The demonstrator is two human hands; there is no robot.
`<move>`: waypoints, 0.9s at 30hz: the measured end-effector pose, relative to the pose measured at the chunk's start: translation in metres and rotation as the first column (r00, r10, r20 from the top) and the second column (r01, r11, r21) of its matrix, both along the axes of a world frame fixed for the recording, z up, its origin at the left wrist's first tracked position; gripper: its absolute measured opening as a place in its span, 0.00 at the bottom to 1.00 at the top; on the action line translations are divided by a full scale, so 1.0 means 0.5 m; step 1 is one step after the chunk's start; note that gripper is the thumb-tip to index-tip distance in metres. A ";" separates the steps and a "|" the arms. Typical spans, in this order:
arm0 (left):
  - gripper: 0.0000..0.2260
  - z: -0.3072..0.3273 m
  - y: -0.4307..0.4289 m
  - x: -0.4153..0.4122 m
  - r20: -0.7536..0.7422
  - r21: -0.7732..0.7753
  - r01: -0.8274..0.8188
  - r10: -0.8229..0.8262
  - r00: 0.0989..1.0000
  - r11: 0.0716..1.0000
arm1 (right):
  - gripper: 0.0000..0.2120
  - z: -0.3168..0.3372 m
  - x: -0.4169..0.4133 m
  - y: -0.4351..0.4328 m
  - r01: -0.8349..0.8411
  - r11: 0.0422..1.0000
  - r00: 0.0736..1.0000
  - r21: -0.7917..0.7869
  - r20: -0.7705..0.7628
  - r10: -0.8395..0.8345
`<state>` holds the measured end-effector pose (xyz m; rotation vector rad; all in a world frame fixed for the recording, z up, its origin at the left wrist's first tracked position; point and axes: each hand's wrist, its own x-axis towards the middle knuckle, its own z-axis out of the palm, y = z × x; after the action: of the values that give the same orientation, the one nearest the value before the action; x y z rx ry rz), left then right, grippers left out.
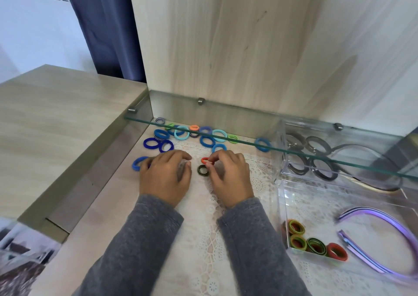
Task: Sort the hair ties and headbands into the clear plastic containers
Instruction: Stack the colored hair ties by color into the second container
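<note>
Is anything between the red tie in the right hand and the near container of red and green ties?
Nothing visible: only bare lace mat lies between the red tie and the near container.

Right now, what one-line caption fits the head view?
Right hand pinches a small orange-red fabric hair tie over a white lace mat; left hand rests alongside, near a clear plastic container.

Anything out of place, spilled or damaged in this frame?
Nothing looks spilled or damaged. The far container and near container stand upright. The loose ties are just unsorted; one blue tie lies apart from the heap, beside the far container. The right hand pinches an orange-red tie.
</note>
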<state>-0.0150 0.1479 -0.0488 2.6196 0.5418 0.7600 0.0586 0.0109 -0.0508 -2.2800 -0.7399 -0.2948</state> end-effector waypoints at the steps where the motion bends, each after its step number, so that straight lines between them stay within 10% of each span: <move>1: 0.06 0.001 0.008 0.003 0.000 -0.010 -0.035 0.035 0.999 0.999 | 0.04 0.001 -0.001 -0.001 -0.024 0.999 1.000 -0.027 -0.002 0.024; 17: 0.10 0.008 0.110 0.070 0.048 -0.196 -0.181 0.194 0.980 0.964 | 0.16 0.016 -0.014 -0.009 -0.020 0.981 0.999 -0.192 -0.051 0.010; 27: 0.08 0.008 0.119 0.078 -0.032 -0.298 -0.217 0.218 0.975 0.929 | 0.17 0.004 0.066 0.005 0.354 0.918 0.932 -0.180 -0.021 -0.363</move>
<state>0.0241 0.2077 -0.0449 2.3016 0.8857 0.6830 0.0914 0.0132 -0.0489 -2.5764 -0.3231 -0.3472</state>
